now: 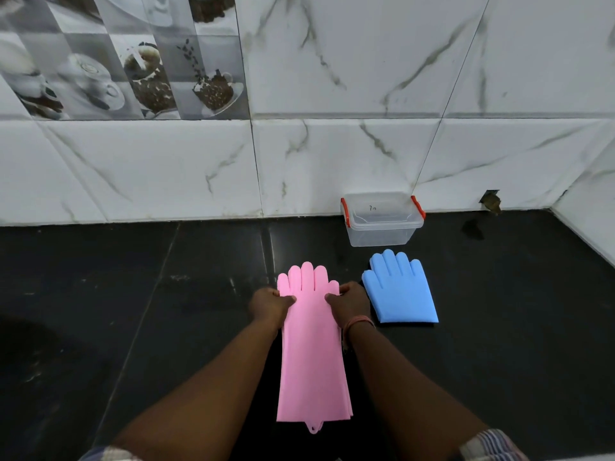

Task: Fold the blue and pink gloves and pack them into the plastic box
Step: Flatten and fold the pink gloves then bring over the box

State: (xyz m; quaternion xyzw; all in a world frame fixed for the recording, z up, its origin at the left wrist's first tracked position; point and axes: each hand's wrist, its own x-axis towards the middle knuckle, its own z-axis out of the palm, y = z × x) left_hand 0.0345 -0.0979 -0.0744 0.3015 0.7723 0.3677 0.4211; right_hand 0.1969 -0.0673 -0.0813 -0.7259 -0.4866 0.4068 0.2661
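Both hands pinch the pink gloves (311,344) at the palm section: the left hand (269,302) has its grip closed on the left edge, thumb on top, and the right hand (351,302) likewise on the right edge. The pink gloves lie flat and unfolded on the dark floor (133,311), fingers pointing to the wall. Just right, the blue gloves (399,289) lie folded. Beyond them, against the marble wall (332,154), stands the lidded plastic box (382,219).

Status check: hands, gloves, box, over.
Left hand and right hand pinch pink glove edges, unfolded. Blue glove folded, beside it. Plastic box lidded, by wall. Nothing blocking.
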